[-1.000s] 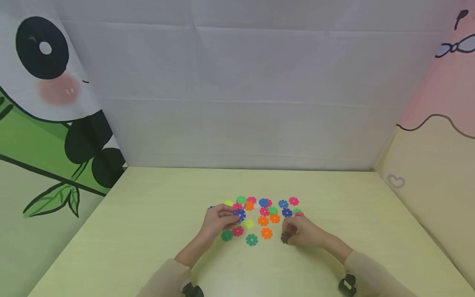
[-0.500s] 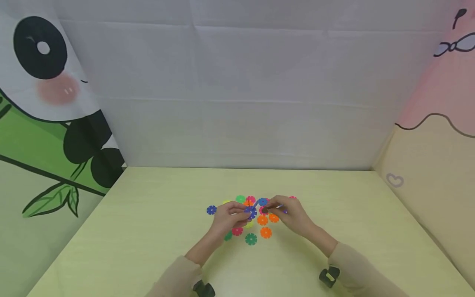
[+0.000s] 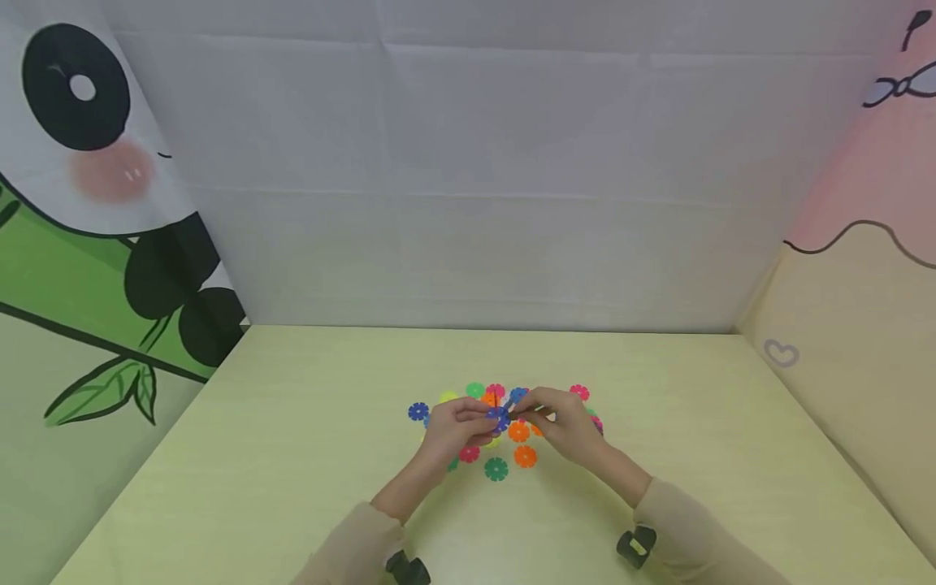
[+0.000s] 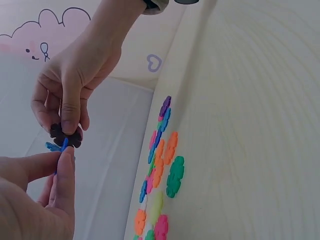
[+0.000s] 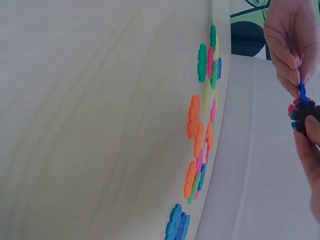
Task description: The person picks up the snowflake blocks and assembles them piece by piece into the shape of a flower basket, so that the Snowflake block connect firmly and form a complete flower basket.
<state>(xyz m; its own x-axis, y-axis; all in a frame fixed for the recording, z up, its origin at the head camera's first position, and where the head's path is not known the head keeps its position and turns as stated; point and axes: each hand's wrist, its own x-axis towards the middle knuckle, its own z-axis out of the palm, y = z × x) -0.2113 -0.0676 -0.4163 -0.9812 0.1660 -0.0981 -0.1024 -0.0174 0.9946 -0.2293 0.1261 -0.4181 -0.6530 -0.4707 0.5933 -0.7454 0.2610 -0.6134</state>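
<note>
My left hand [image 3: 455, 432] pinches a dark blue notched plastic disc [image 3: 499, 419] between thumb and fingers, above the scattered discs. A lighter blue disc [image 4: 52, 146] shows beside it in the left wrist view, and a bit of red [image 5: 292, 107] in the right wrist view. Between thumb and fingertips, my right hand [image 3: 569, 426] grips a black flower-shaped disc [image 4: 67, 137]. The black disc's edge meets the blue disc's edge, crosswise to it. Whether their slots are joined, I cannot tell. Both hands are off the table, fingertips close together.
Several loose discs lie flat around and under the hands on the pale table [image 3: 329, 390]: orange [image 3: 525, 457], green [image 3: 496, 469], pink [image 3: 579, 392] and blue [image 3: 418, 411]. A white cloth wall [image 3: 468, 179] stands behind, with printed panels on both sides.
My right hand has lifted the black disc from the table's right side and moved it left to the blue disc. My left hand has shifted slightly right with the blue disc.
</note>
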